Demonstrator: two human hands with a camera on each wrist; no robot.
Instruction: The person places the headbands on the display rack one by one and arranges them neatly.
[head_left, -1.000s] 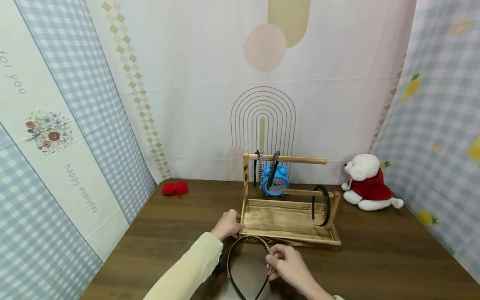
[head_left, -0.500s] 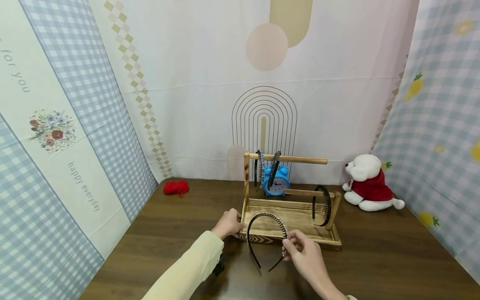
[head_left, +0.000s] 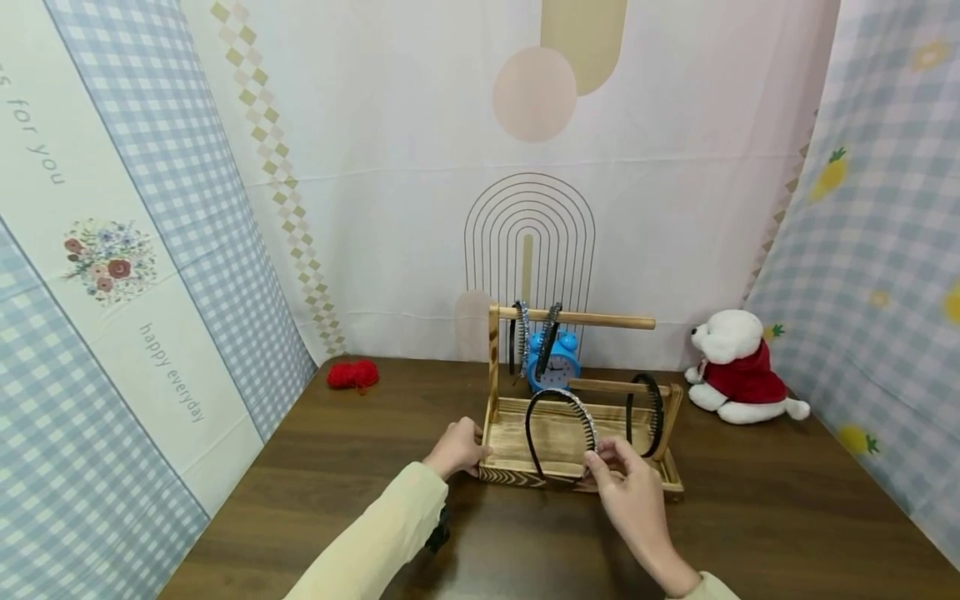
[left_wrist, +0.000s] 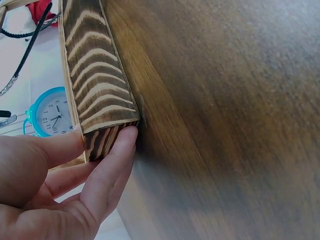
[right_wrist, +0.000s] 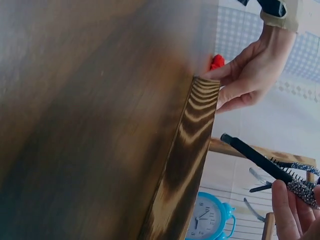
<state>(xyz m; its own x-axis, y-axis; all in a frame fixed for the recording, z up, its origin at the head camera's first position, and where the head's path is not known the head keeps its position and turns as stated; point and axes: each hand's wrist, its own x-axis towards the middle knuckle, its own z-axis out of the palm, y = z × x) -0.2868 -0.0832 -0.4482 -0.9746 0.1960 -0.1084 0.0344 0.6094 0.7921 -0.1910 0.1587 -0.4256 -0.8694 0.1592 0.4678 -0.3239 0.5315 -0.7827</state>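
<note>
My left hand grips the front left corner of a wooden rack. In the left wrist view, thumb and fingertips lie on both sides of that striped corner. My right hand pinches a black toothed headband by its sparkly right side. Held upright, its arch stands in front of the rack's tray; one bare black end shows in the right wrist view, near the fingers. Two sparkly headbands hang at the left of the rack's upper bar. A black headband hangs on the lower bar.
Behind the rack stands a blue alarm clock. Red yarn lies at the table's back left. A white plush dog in red clothing sits at the back right. Patterned cloths enclose the brown table.
My right hand has carried the headband up, forward and to the right, from near the table's front to before the rack. The left hand has stayed at the rack's corner.
</note>
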